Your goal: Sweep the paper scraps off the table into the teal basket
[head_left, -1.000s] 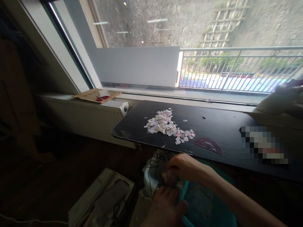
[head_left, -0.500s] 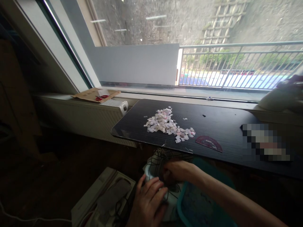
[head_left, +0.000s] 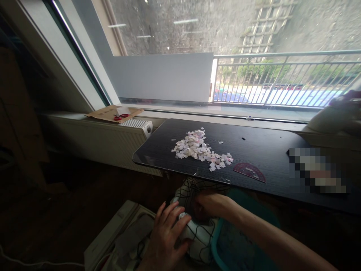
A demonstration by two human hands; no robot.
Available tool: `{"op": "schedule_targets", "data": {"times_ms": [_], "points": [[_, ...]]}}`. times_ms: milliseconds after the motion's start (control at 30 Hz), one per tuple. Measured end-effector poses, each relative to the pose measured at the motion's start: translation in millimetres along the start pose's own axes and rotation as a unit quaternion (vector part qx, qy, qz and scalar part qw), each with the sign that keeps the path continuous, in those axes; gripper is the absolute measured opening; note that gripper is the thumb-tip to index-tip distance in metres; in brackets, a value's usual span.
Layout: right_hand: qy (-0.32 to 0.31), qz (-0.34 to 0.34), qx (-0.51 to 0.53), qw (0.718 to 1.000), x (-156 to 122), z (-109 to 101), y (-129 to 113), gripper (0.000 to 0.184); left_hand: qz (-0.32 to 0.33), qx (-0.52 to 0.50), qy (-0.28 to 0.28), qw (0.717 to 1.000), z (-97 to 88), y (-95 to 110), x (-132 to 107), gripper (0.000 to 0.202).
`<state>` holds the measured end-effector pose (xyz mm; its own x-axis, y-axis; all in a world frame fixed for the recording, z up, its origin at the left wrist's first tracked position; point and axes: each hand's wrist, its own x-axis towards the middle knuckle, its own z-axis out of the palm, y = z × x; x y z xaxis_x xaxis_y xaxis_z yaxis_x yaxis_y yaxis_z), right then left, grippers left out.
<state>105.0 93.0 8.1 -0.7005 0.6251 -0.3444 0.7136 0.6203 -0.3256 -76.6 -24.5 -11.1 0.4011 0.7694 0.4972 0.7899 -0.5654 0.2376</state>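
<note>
My left hand is low in the middle of the view, its fingers stretched out and apart. A small whitish thing shows beside its fingertips; its kind I cannot make out. Just to the right my right hand reaches in below the table edge with curled fingers, and shadow hides what they hold. White cloth with black grid lines lies under both hands. On the black table above is a pile of small cut paper pieces, with a pink protractor at its right.
A teal tub stands right of the cloth, below my right forearm. At the lower left is a pale box with things inside. Red-handled scissors lie on brown paper over the radiator. A blurred-out object lies on the table's right.
My left hand has shifted left and its fingers have spread, uncovering more of the grid-lined cloth. My right hand stays in nearly the same place.
</note>
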Motion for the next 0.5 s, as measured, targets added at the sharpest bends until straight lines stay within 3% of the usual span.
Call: {"op": "schedule_targets", "data": {"times_ms": [133,233,367,500], "points": [[0.004,-0.014,0.029,0.999,-2,-7,1,0.016,-0.006,-0.004,0.014,1.000,-1.9,1,2,0.044],[0.043,-0.032,0.059,0.997,-13,-21,-2,0.018,0.000,-0.014,0.028,1.000,-1.9,0,-1,0.038],[0.154,-0.020,0.130,0.979,-55,-36,-1,0.019,0.022,-0.045,0.018,0.999,-0.8,-4,-8,0.039],[0.209,0.037,0.231,0.949,-110,-24,24,0.019,-0.009,-0.070,-0.017,0.997,-8.1,-2,-5,0.042]]}}
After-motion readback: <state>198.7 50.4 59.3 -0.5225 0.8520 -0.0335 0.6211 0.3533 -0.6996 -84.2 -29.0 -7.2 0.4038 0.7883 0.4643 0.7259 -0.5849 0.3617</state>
